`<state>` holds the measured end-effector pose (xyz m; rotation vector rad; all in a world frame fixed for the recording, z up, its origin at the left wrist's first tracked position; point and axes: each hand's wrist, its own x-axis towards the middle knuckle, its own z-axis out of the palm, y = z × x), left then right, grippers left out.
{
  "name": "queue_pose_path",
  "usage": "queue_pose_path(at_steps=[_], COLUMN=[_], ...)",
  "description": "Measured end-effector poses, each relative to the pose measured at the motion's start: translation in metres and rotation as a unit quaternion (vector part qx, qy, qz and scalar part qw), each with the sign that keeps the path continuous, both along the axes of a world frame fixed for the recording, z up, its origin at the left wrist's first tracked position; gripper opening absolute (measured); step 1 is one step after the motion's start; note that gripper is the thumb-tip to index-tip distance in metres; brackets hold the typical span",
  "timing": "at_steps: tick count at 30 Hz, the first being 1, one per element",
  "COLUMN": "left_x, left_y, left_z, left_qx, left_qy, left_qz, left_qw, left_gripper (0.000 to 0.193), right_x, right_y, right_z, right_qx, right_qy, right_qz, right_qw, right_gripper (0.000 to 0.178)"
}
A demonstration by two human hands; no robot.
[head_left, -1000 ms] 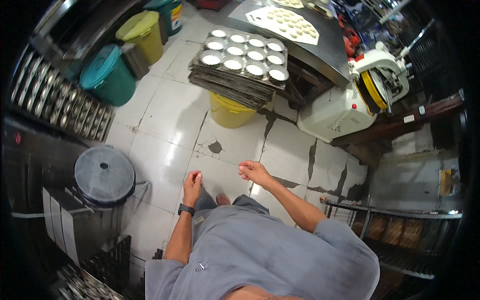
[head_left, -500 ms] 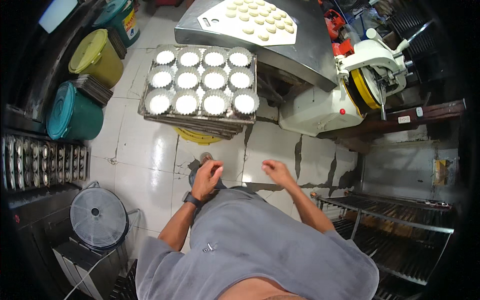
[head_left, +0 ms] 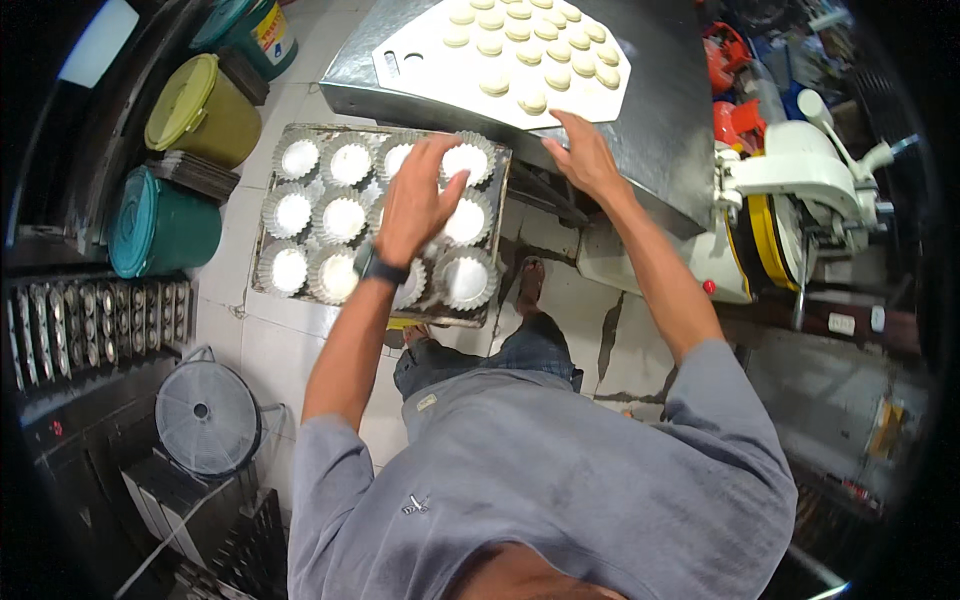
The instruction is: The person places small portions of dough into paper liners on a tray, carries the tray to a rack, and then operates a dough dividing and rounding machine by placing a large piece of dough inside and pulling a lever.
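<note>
My left hand [head_left: 415, 195], a dark watch on its wrist, hovers over a metal tray [head_left: 372, 131] with fingers stretched and thumb apart. On that tray stand rows of fluted metal moulds [head_left: 466, 277], each white inside; my hand and forearm hide a few of them. Just off the near edge of a white board [head_left: 425, 80] is my right hand [head_left: 585, 155], its thumb and fingers apart, holding nothing. Several pale round dough pieces [head_left: 557, 78] lie on the board, one of them [head_left: 532, 102] closest to my right fingertips.
The board rests on a steel table [head_left: 655, 150]. A white machine with a yellow ring [head_left: 765, 235] stands to its right. Lidded buckets [head_left: 165, 225] line the left side, with a fan [head_left: 207, 418] and a rack of metal moulds [head_left: 100, 325] nearer me.
Both hands have moved forward from in front of my body, the left over the moulds and the right up to the board. I stand nearer the table and tray.
</note>
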<state>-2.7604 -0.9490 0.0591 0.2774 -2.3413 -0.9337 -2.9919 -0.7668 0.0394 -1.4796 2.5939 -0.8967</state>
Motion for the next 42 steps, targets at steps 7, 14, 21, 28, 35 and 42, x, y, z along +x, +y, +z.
queue_pose_path(at_steps=[7,14,21,28,35,42], left_x=[-0.195,-0.236,-0.334,-0.334,-0.370,-0.344], left_y=[-0.066,-0.007,0.169,0.194,0.170,0.191], left_z=[-0.067,-0.038,-0.051,-0.061,-0.048,-0.055], left_qx=[-0.137,0.070,-0.144,-0.141,-0.167,-0.056], left_qy=[-0.131,-0.115,-0.094,-0.055,-0.076,-0.082], left_qz=[-0.011,-0.037,-0.277,-0.292,-0.260,-0.294], left_qw=[0.982,0.990,0.945,0.944,0.948,0.951], left_gripper=[0.058,0.036,0.023,0.023,0.022,0.019], right_x=[-0.097,-0.142,-0.210,-0.192,-0.220,-0.208], right_y=[-0.083,0.106,0.221,0.193,0.217,0.204], right_z=[-0.042,0.014,-0.030,-0.046,-0.042,-0.033], right_qx=[0.041,-0.067,0.029,-0.002,0.009,-0.039], right_qy=[-0.002,-0.152,0.094,0.077,0.090,0.055], right_qz=[0.181,0.012,-0.139,-0.134,-0.177,-0.133], right_qw=[0.983,0.986,0.985,0.988,0.980,0.989], right_gripper=[0.032,0.031,0.012,0.012,0.015,0.011])
